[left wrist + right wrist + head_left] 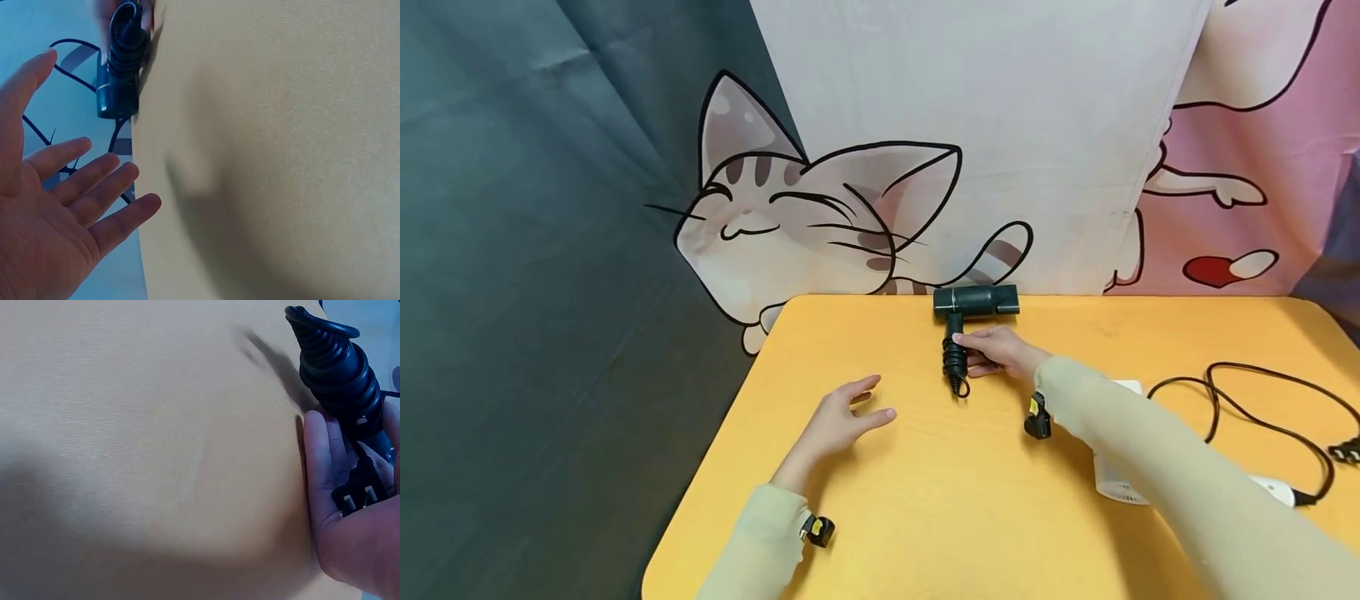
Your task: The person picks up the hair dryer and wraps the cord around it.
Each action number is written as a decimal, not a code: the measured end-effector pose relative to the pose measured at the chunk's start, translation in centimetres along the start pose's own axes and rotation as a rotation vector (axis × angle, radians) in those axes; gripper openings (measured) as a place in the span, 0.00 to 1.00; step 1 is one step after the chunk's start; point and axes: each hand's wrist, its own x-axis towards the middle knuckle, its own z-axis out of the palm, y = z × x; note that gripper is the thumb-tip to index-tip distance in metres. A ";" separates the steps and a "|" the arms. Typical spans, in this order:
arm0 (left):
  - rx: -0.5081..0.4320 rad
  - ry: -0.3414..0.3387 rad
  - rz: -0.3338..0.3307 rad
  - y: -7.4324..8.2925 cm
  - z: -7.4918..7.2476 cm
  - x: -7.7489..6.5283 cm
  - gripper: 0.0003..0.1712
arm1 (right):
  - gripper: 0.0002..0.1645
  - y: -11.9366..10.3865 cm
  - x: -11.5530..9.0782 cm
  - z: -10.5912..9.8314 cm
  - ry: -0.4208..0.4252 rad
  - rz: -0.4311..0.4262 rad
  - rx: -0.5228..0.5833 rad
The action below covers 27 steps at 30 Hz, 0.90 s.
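Note:
A black hair dryer [976,302] lies near the far edge of the yellow table [955,500], its barrel pointing right. Its cord [340,375] is coiled tightly around the handle. My right hand [1000,348] holds that handle, thumb on one side and fingers on the other. In the right wrist view the dryer's two-pin plug [361,494] sits against my palm. My left hand [838,419] is held over the table left of the dryer, fingers spread and nothing in them.
Right of the dryer, partly behind my right sleeve [1150,442], stands a white object [1118,483]. A loose black cable [1262,368] loops over the table's right side, with a black plug [1347,451] at the edge. A cat-printed cloth [850,225] hangs directly behind the table.

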 end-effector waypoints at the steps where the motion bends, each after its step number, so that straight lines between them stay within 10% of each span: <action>1: 0.007 -0.003 -0.001 0.0 0.1 0.0 0.45 | 0.36 -0.1 0.1 0.0 -0.003 -0.007 -0.027; 19: 0.047 -0.041 0.006 0.3 0.7 1.2 0.45 | 0.21 -2.3 -0.9 -1.8 0.022 -0.283 -0.915; 27: 0.057 -0.064 0.021 0.3 1.5 2.3 0.46 | 0.25 -3.0 -2.5 -3.5 0.020 -0.342 -0.986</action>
